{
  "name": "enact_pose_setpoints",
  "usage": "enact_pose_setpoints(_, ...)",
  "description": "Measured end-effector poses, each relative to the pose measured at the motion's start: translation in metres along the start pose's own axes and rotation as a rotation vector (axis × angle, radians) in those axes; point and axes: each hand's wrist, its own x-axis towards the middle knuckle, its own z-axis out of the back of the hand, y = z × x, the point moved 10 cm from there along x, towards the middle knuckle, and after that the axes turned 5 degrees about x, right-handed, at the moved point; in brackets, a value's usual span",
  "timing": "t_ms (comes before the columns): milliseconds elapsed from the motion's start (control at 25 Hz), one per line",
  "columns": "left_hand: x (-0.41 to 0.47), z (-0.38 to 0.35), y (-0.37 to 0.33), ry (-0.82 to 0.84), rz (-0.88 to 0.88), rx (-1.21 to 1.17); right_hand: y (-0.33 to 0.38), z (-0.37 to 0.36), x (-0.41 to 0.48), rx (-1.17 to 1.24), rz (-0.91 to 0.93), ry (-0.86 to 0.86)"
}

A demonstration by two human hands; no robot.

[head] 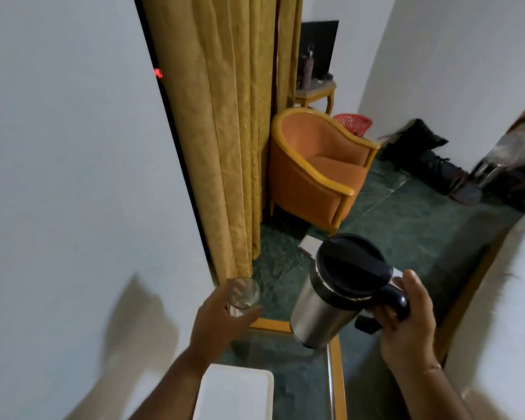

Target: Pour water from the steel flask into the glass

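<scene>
Right grip [406, 325] is closed round the black handle [398, 298] of the flask [319, 310], with the thumb laid up beside the lid [352, 265]. Flask is held in the air over the far right corner of the counter [334, 377]. It is tilted, with the lid turned toward the camera and the spout [309, 244] pointed away.

Left grip [222, 324] is wrapped round the glass [243, 293], fingers curled at its side. Glass is held off the counter, left of the flask and apart from it, and its mouth is seen from above. Glass is blurred, so its contents cannot be told.

Tray [234, 392], white, is seen on the near part of the counter, beside the left forearm. Green floor [406, 225] is seen beyond. Orange chair [315, 168] is set against a yellow curtain [225, 131], well behind both grips.
</scene>
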Motion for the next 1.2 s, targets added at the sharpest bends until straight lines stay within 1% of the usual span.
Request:
enact_pose_setpoints(120,0.009,0.019,-0.039,-0.049,-0.078,-0.037,0.036,-0.023,0.012,-0.035,0.061,0.081)
enact_pose_setpoints(280,0.018,0.043,-0.073,-0.087,-0.125,-0.096,0.078,-0.044,0.022,-0.032,0.091,0.091)
enact_pose_setpoints(440,0.029,0.077,-0.127,-0.107,-0.194,-0.156,0.129,-0.068,0.032,-0.017,0.094,0.077)
enact_pose_setpoints(600,0.034,0.121,-0.195,-0.105,-0.273,-0.202,0.197,-0.091,0.037,0.03,0.111,0.048)
enact_pose_setpoints(720,0.031,0.153,-0.25,-0.102,-0.35,-0.249,0.255,-0.115,0.038,0.032,0.134,0.087)
enact_pose_setpoints(840,0.028,0.183,-0.299,-0.135,-0.406,-0.307,0.307,-0.132,0.042,-0.011,0.077,0.091)
enact_pose_setpoints(1000,0.025,0.219,-0.355,-0.204,-0.498,-0.318,0.37,-0.152,0.039,-0.09,0.084,0.117)
enact_pose_setpoints(1120,0.018,0.232,-0.389,-0.17,-0.57,-0.275,0.407,-0.172,0.029,-0.164,0.097,0.199)
enact_pose_setpoints(1200,0.012,0.234,-0.402,-0.153,-0.606,-0.253,0.424,-0.186,0.024,-0.296,0.08,0.256)
